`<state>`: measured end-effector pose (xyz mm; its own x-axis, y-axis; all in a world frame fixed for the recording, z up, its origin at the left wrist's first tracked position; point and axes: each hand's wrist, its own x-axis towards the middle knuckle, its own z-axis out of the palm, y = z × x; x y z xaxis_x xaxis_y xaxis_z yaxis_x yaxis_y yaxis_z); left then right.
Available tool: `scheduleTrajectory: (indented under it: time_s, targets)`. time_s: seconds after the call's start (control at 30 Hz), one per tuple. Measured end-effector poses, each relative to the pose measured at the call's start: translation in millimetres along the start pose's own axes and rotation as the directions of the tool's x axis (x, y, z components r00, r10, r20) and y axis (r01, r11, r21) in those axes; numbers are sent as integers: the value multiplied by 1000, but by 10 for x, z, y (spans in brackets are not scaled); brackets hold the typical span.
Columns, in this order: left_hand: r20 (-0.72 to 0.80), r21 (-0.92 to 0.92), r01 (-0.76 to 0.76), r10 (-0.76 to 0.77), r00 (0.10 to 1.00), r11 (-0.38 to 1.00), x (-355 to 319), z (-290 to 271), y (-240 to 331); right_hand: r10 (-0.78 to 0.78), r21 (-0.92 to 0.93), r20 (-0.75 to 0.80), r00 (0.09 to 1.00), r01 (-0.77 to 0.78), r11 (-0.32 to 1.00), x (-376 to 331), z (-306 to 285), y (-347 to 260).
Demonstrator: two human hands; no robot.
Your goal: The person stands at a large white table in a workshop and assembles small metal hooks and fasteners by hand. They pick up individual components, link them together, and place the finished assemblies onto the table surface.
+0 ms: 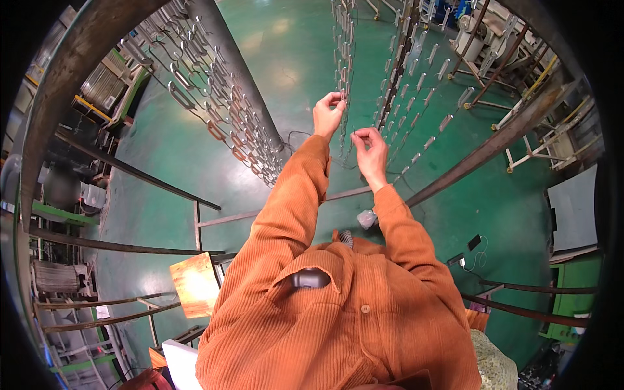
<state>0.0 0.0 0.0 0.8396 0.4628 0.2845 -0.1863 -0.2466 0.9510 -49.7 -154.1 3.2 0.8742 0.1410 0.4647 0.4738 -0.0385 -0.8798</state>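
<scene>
Your left hand [328, 114] is raised at upper centre of the frame, thumb and forefinger pinched together on a small metal clip [342, 99] in the hanging string of clips [343, 58]. Your right hand [370, 151] sits just below and to the right, its fingertips closed on a thin wire [344, 156] at the string's lower end. The string's long axis runs vertically, from the top edge of the frame down to your hands; each clip hangs lengthwise along it. A second string of clips [406, 84] hangs just to the right, and a slanted rack of clips [221, 104] occupies the upper left. A rusty steel beam [494, 143] crosses diagonally at right. Open green floor [286, 39] lies between the rack and the string.
</scene>
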Motion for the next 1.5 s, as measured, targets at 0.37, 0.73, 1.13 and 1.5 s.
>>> scheduleTrajectory:
  time_s: [0.37,0.73,1.13,1.5]
  targets:
    - [-31,-128,77,-82,996,989,-110,-48,-70,8,44,14,1000,-9,999,-22,8,15]
    - [-15,-335,146,-160,987,931,-86,-48,0,12,17,31,999,-12,1000,-73,-34,53]
    - [-23,-683,255,-370,929,684,-58,-108,41,-9,59,-1,1000,9,998,-54,-68,11]
    - [-219,69,-87,100,971,994,-73,-23,236,-9,63,14,1000,8,998,-76,-29,21]
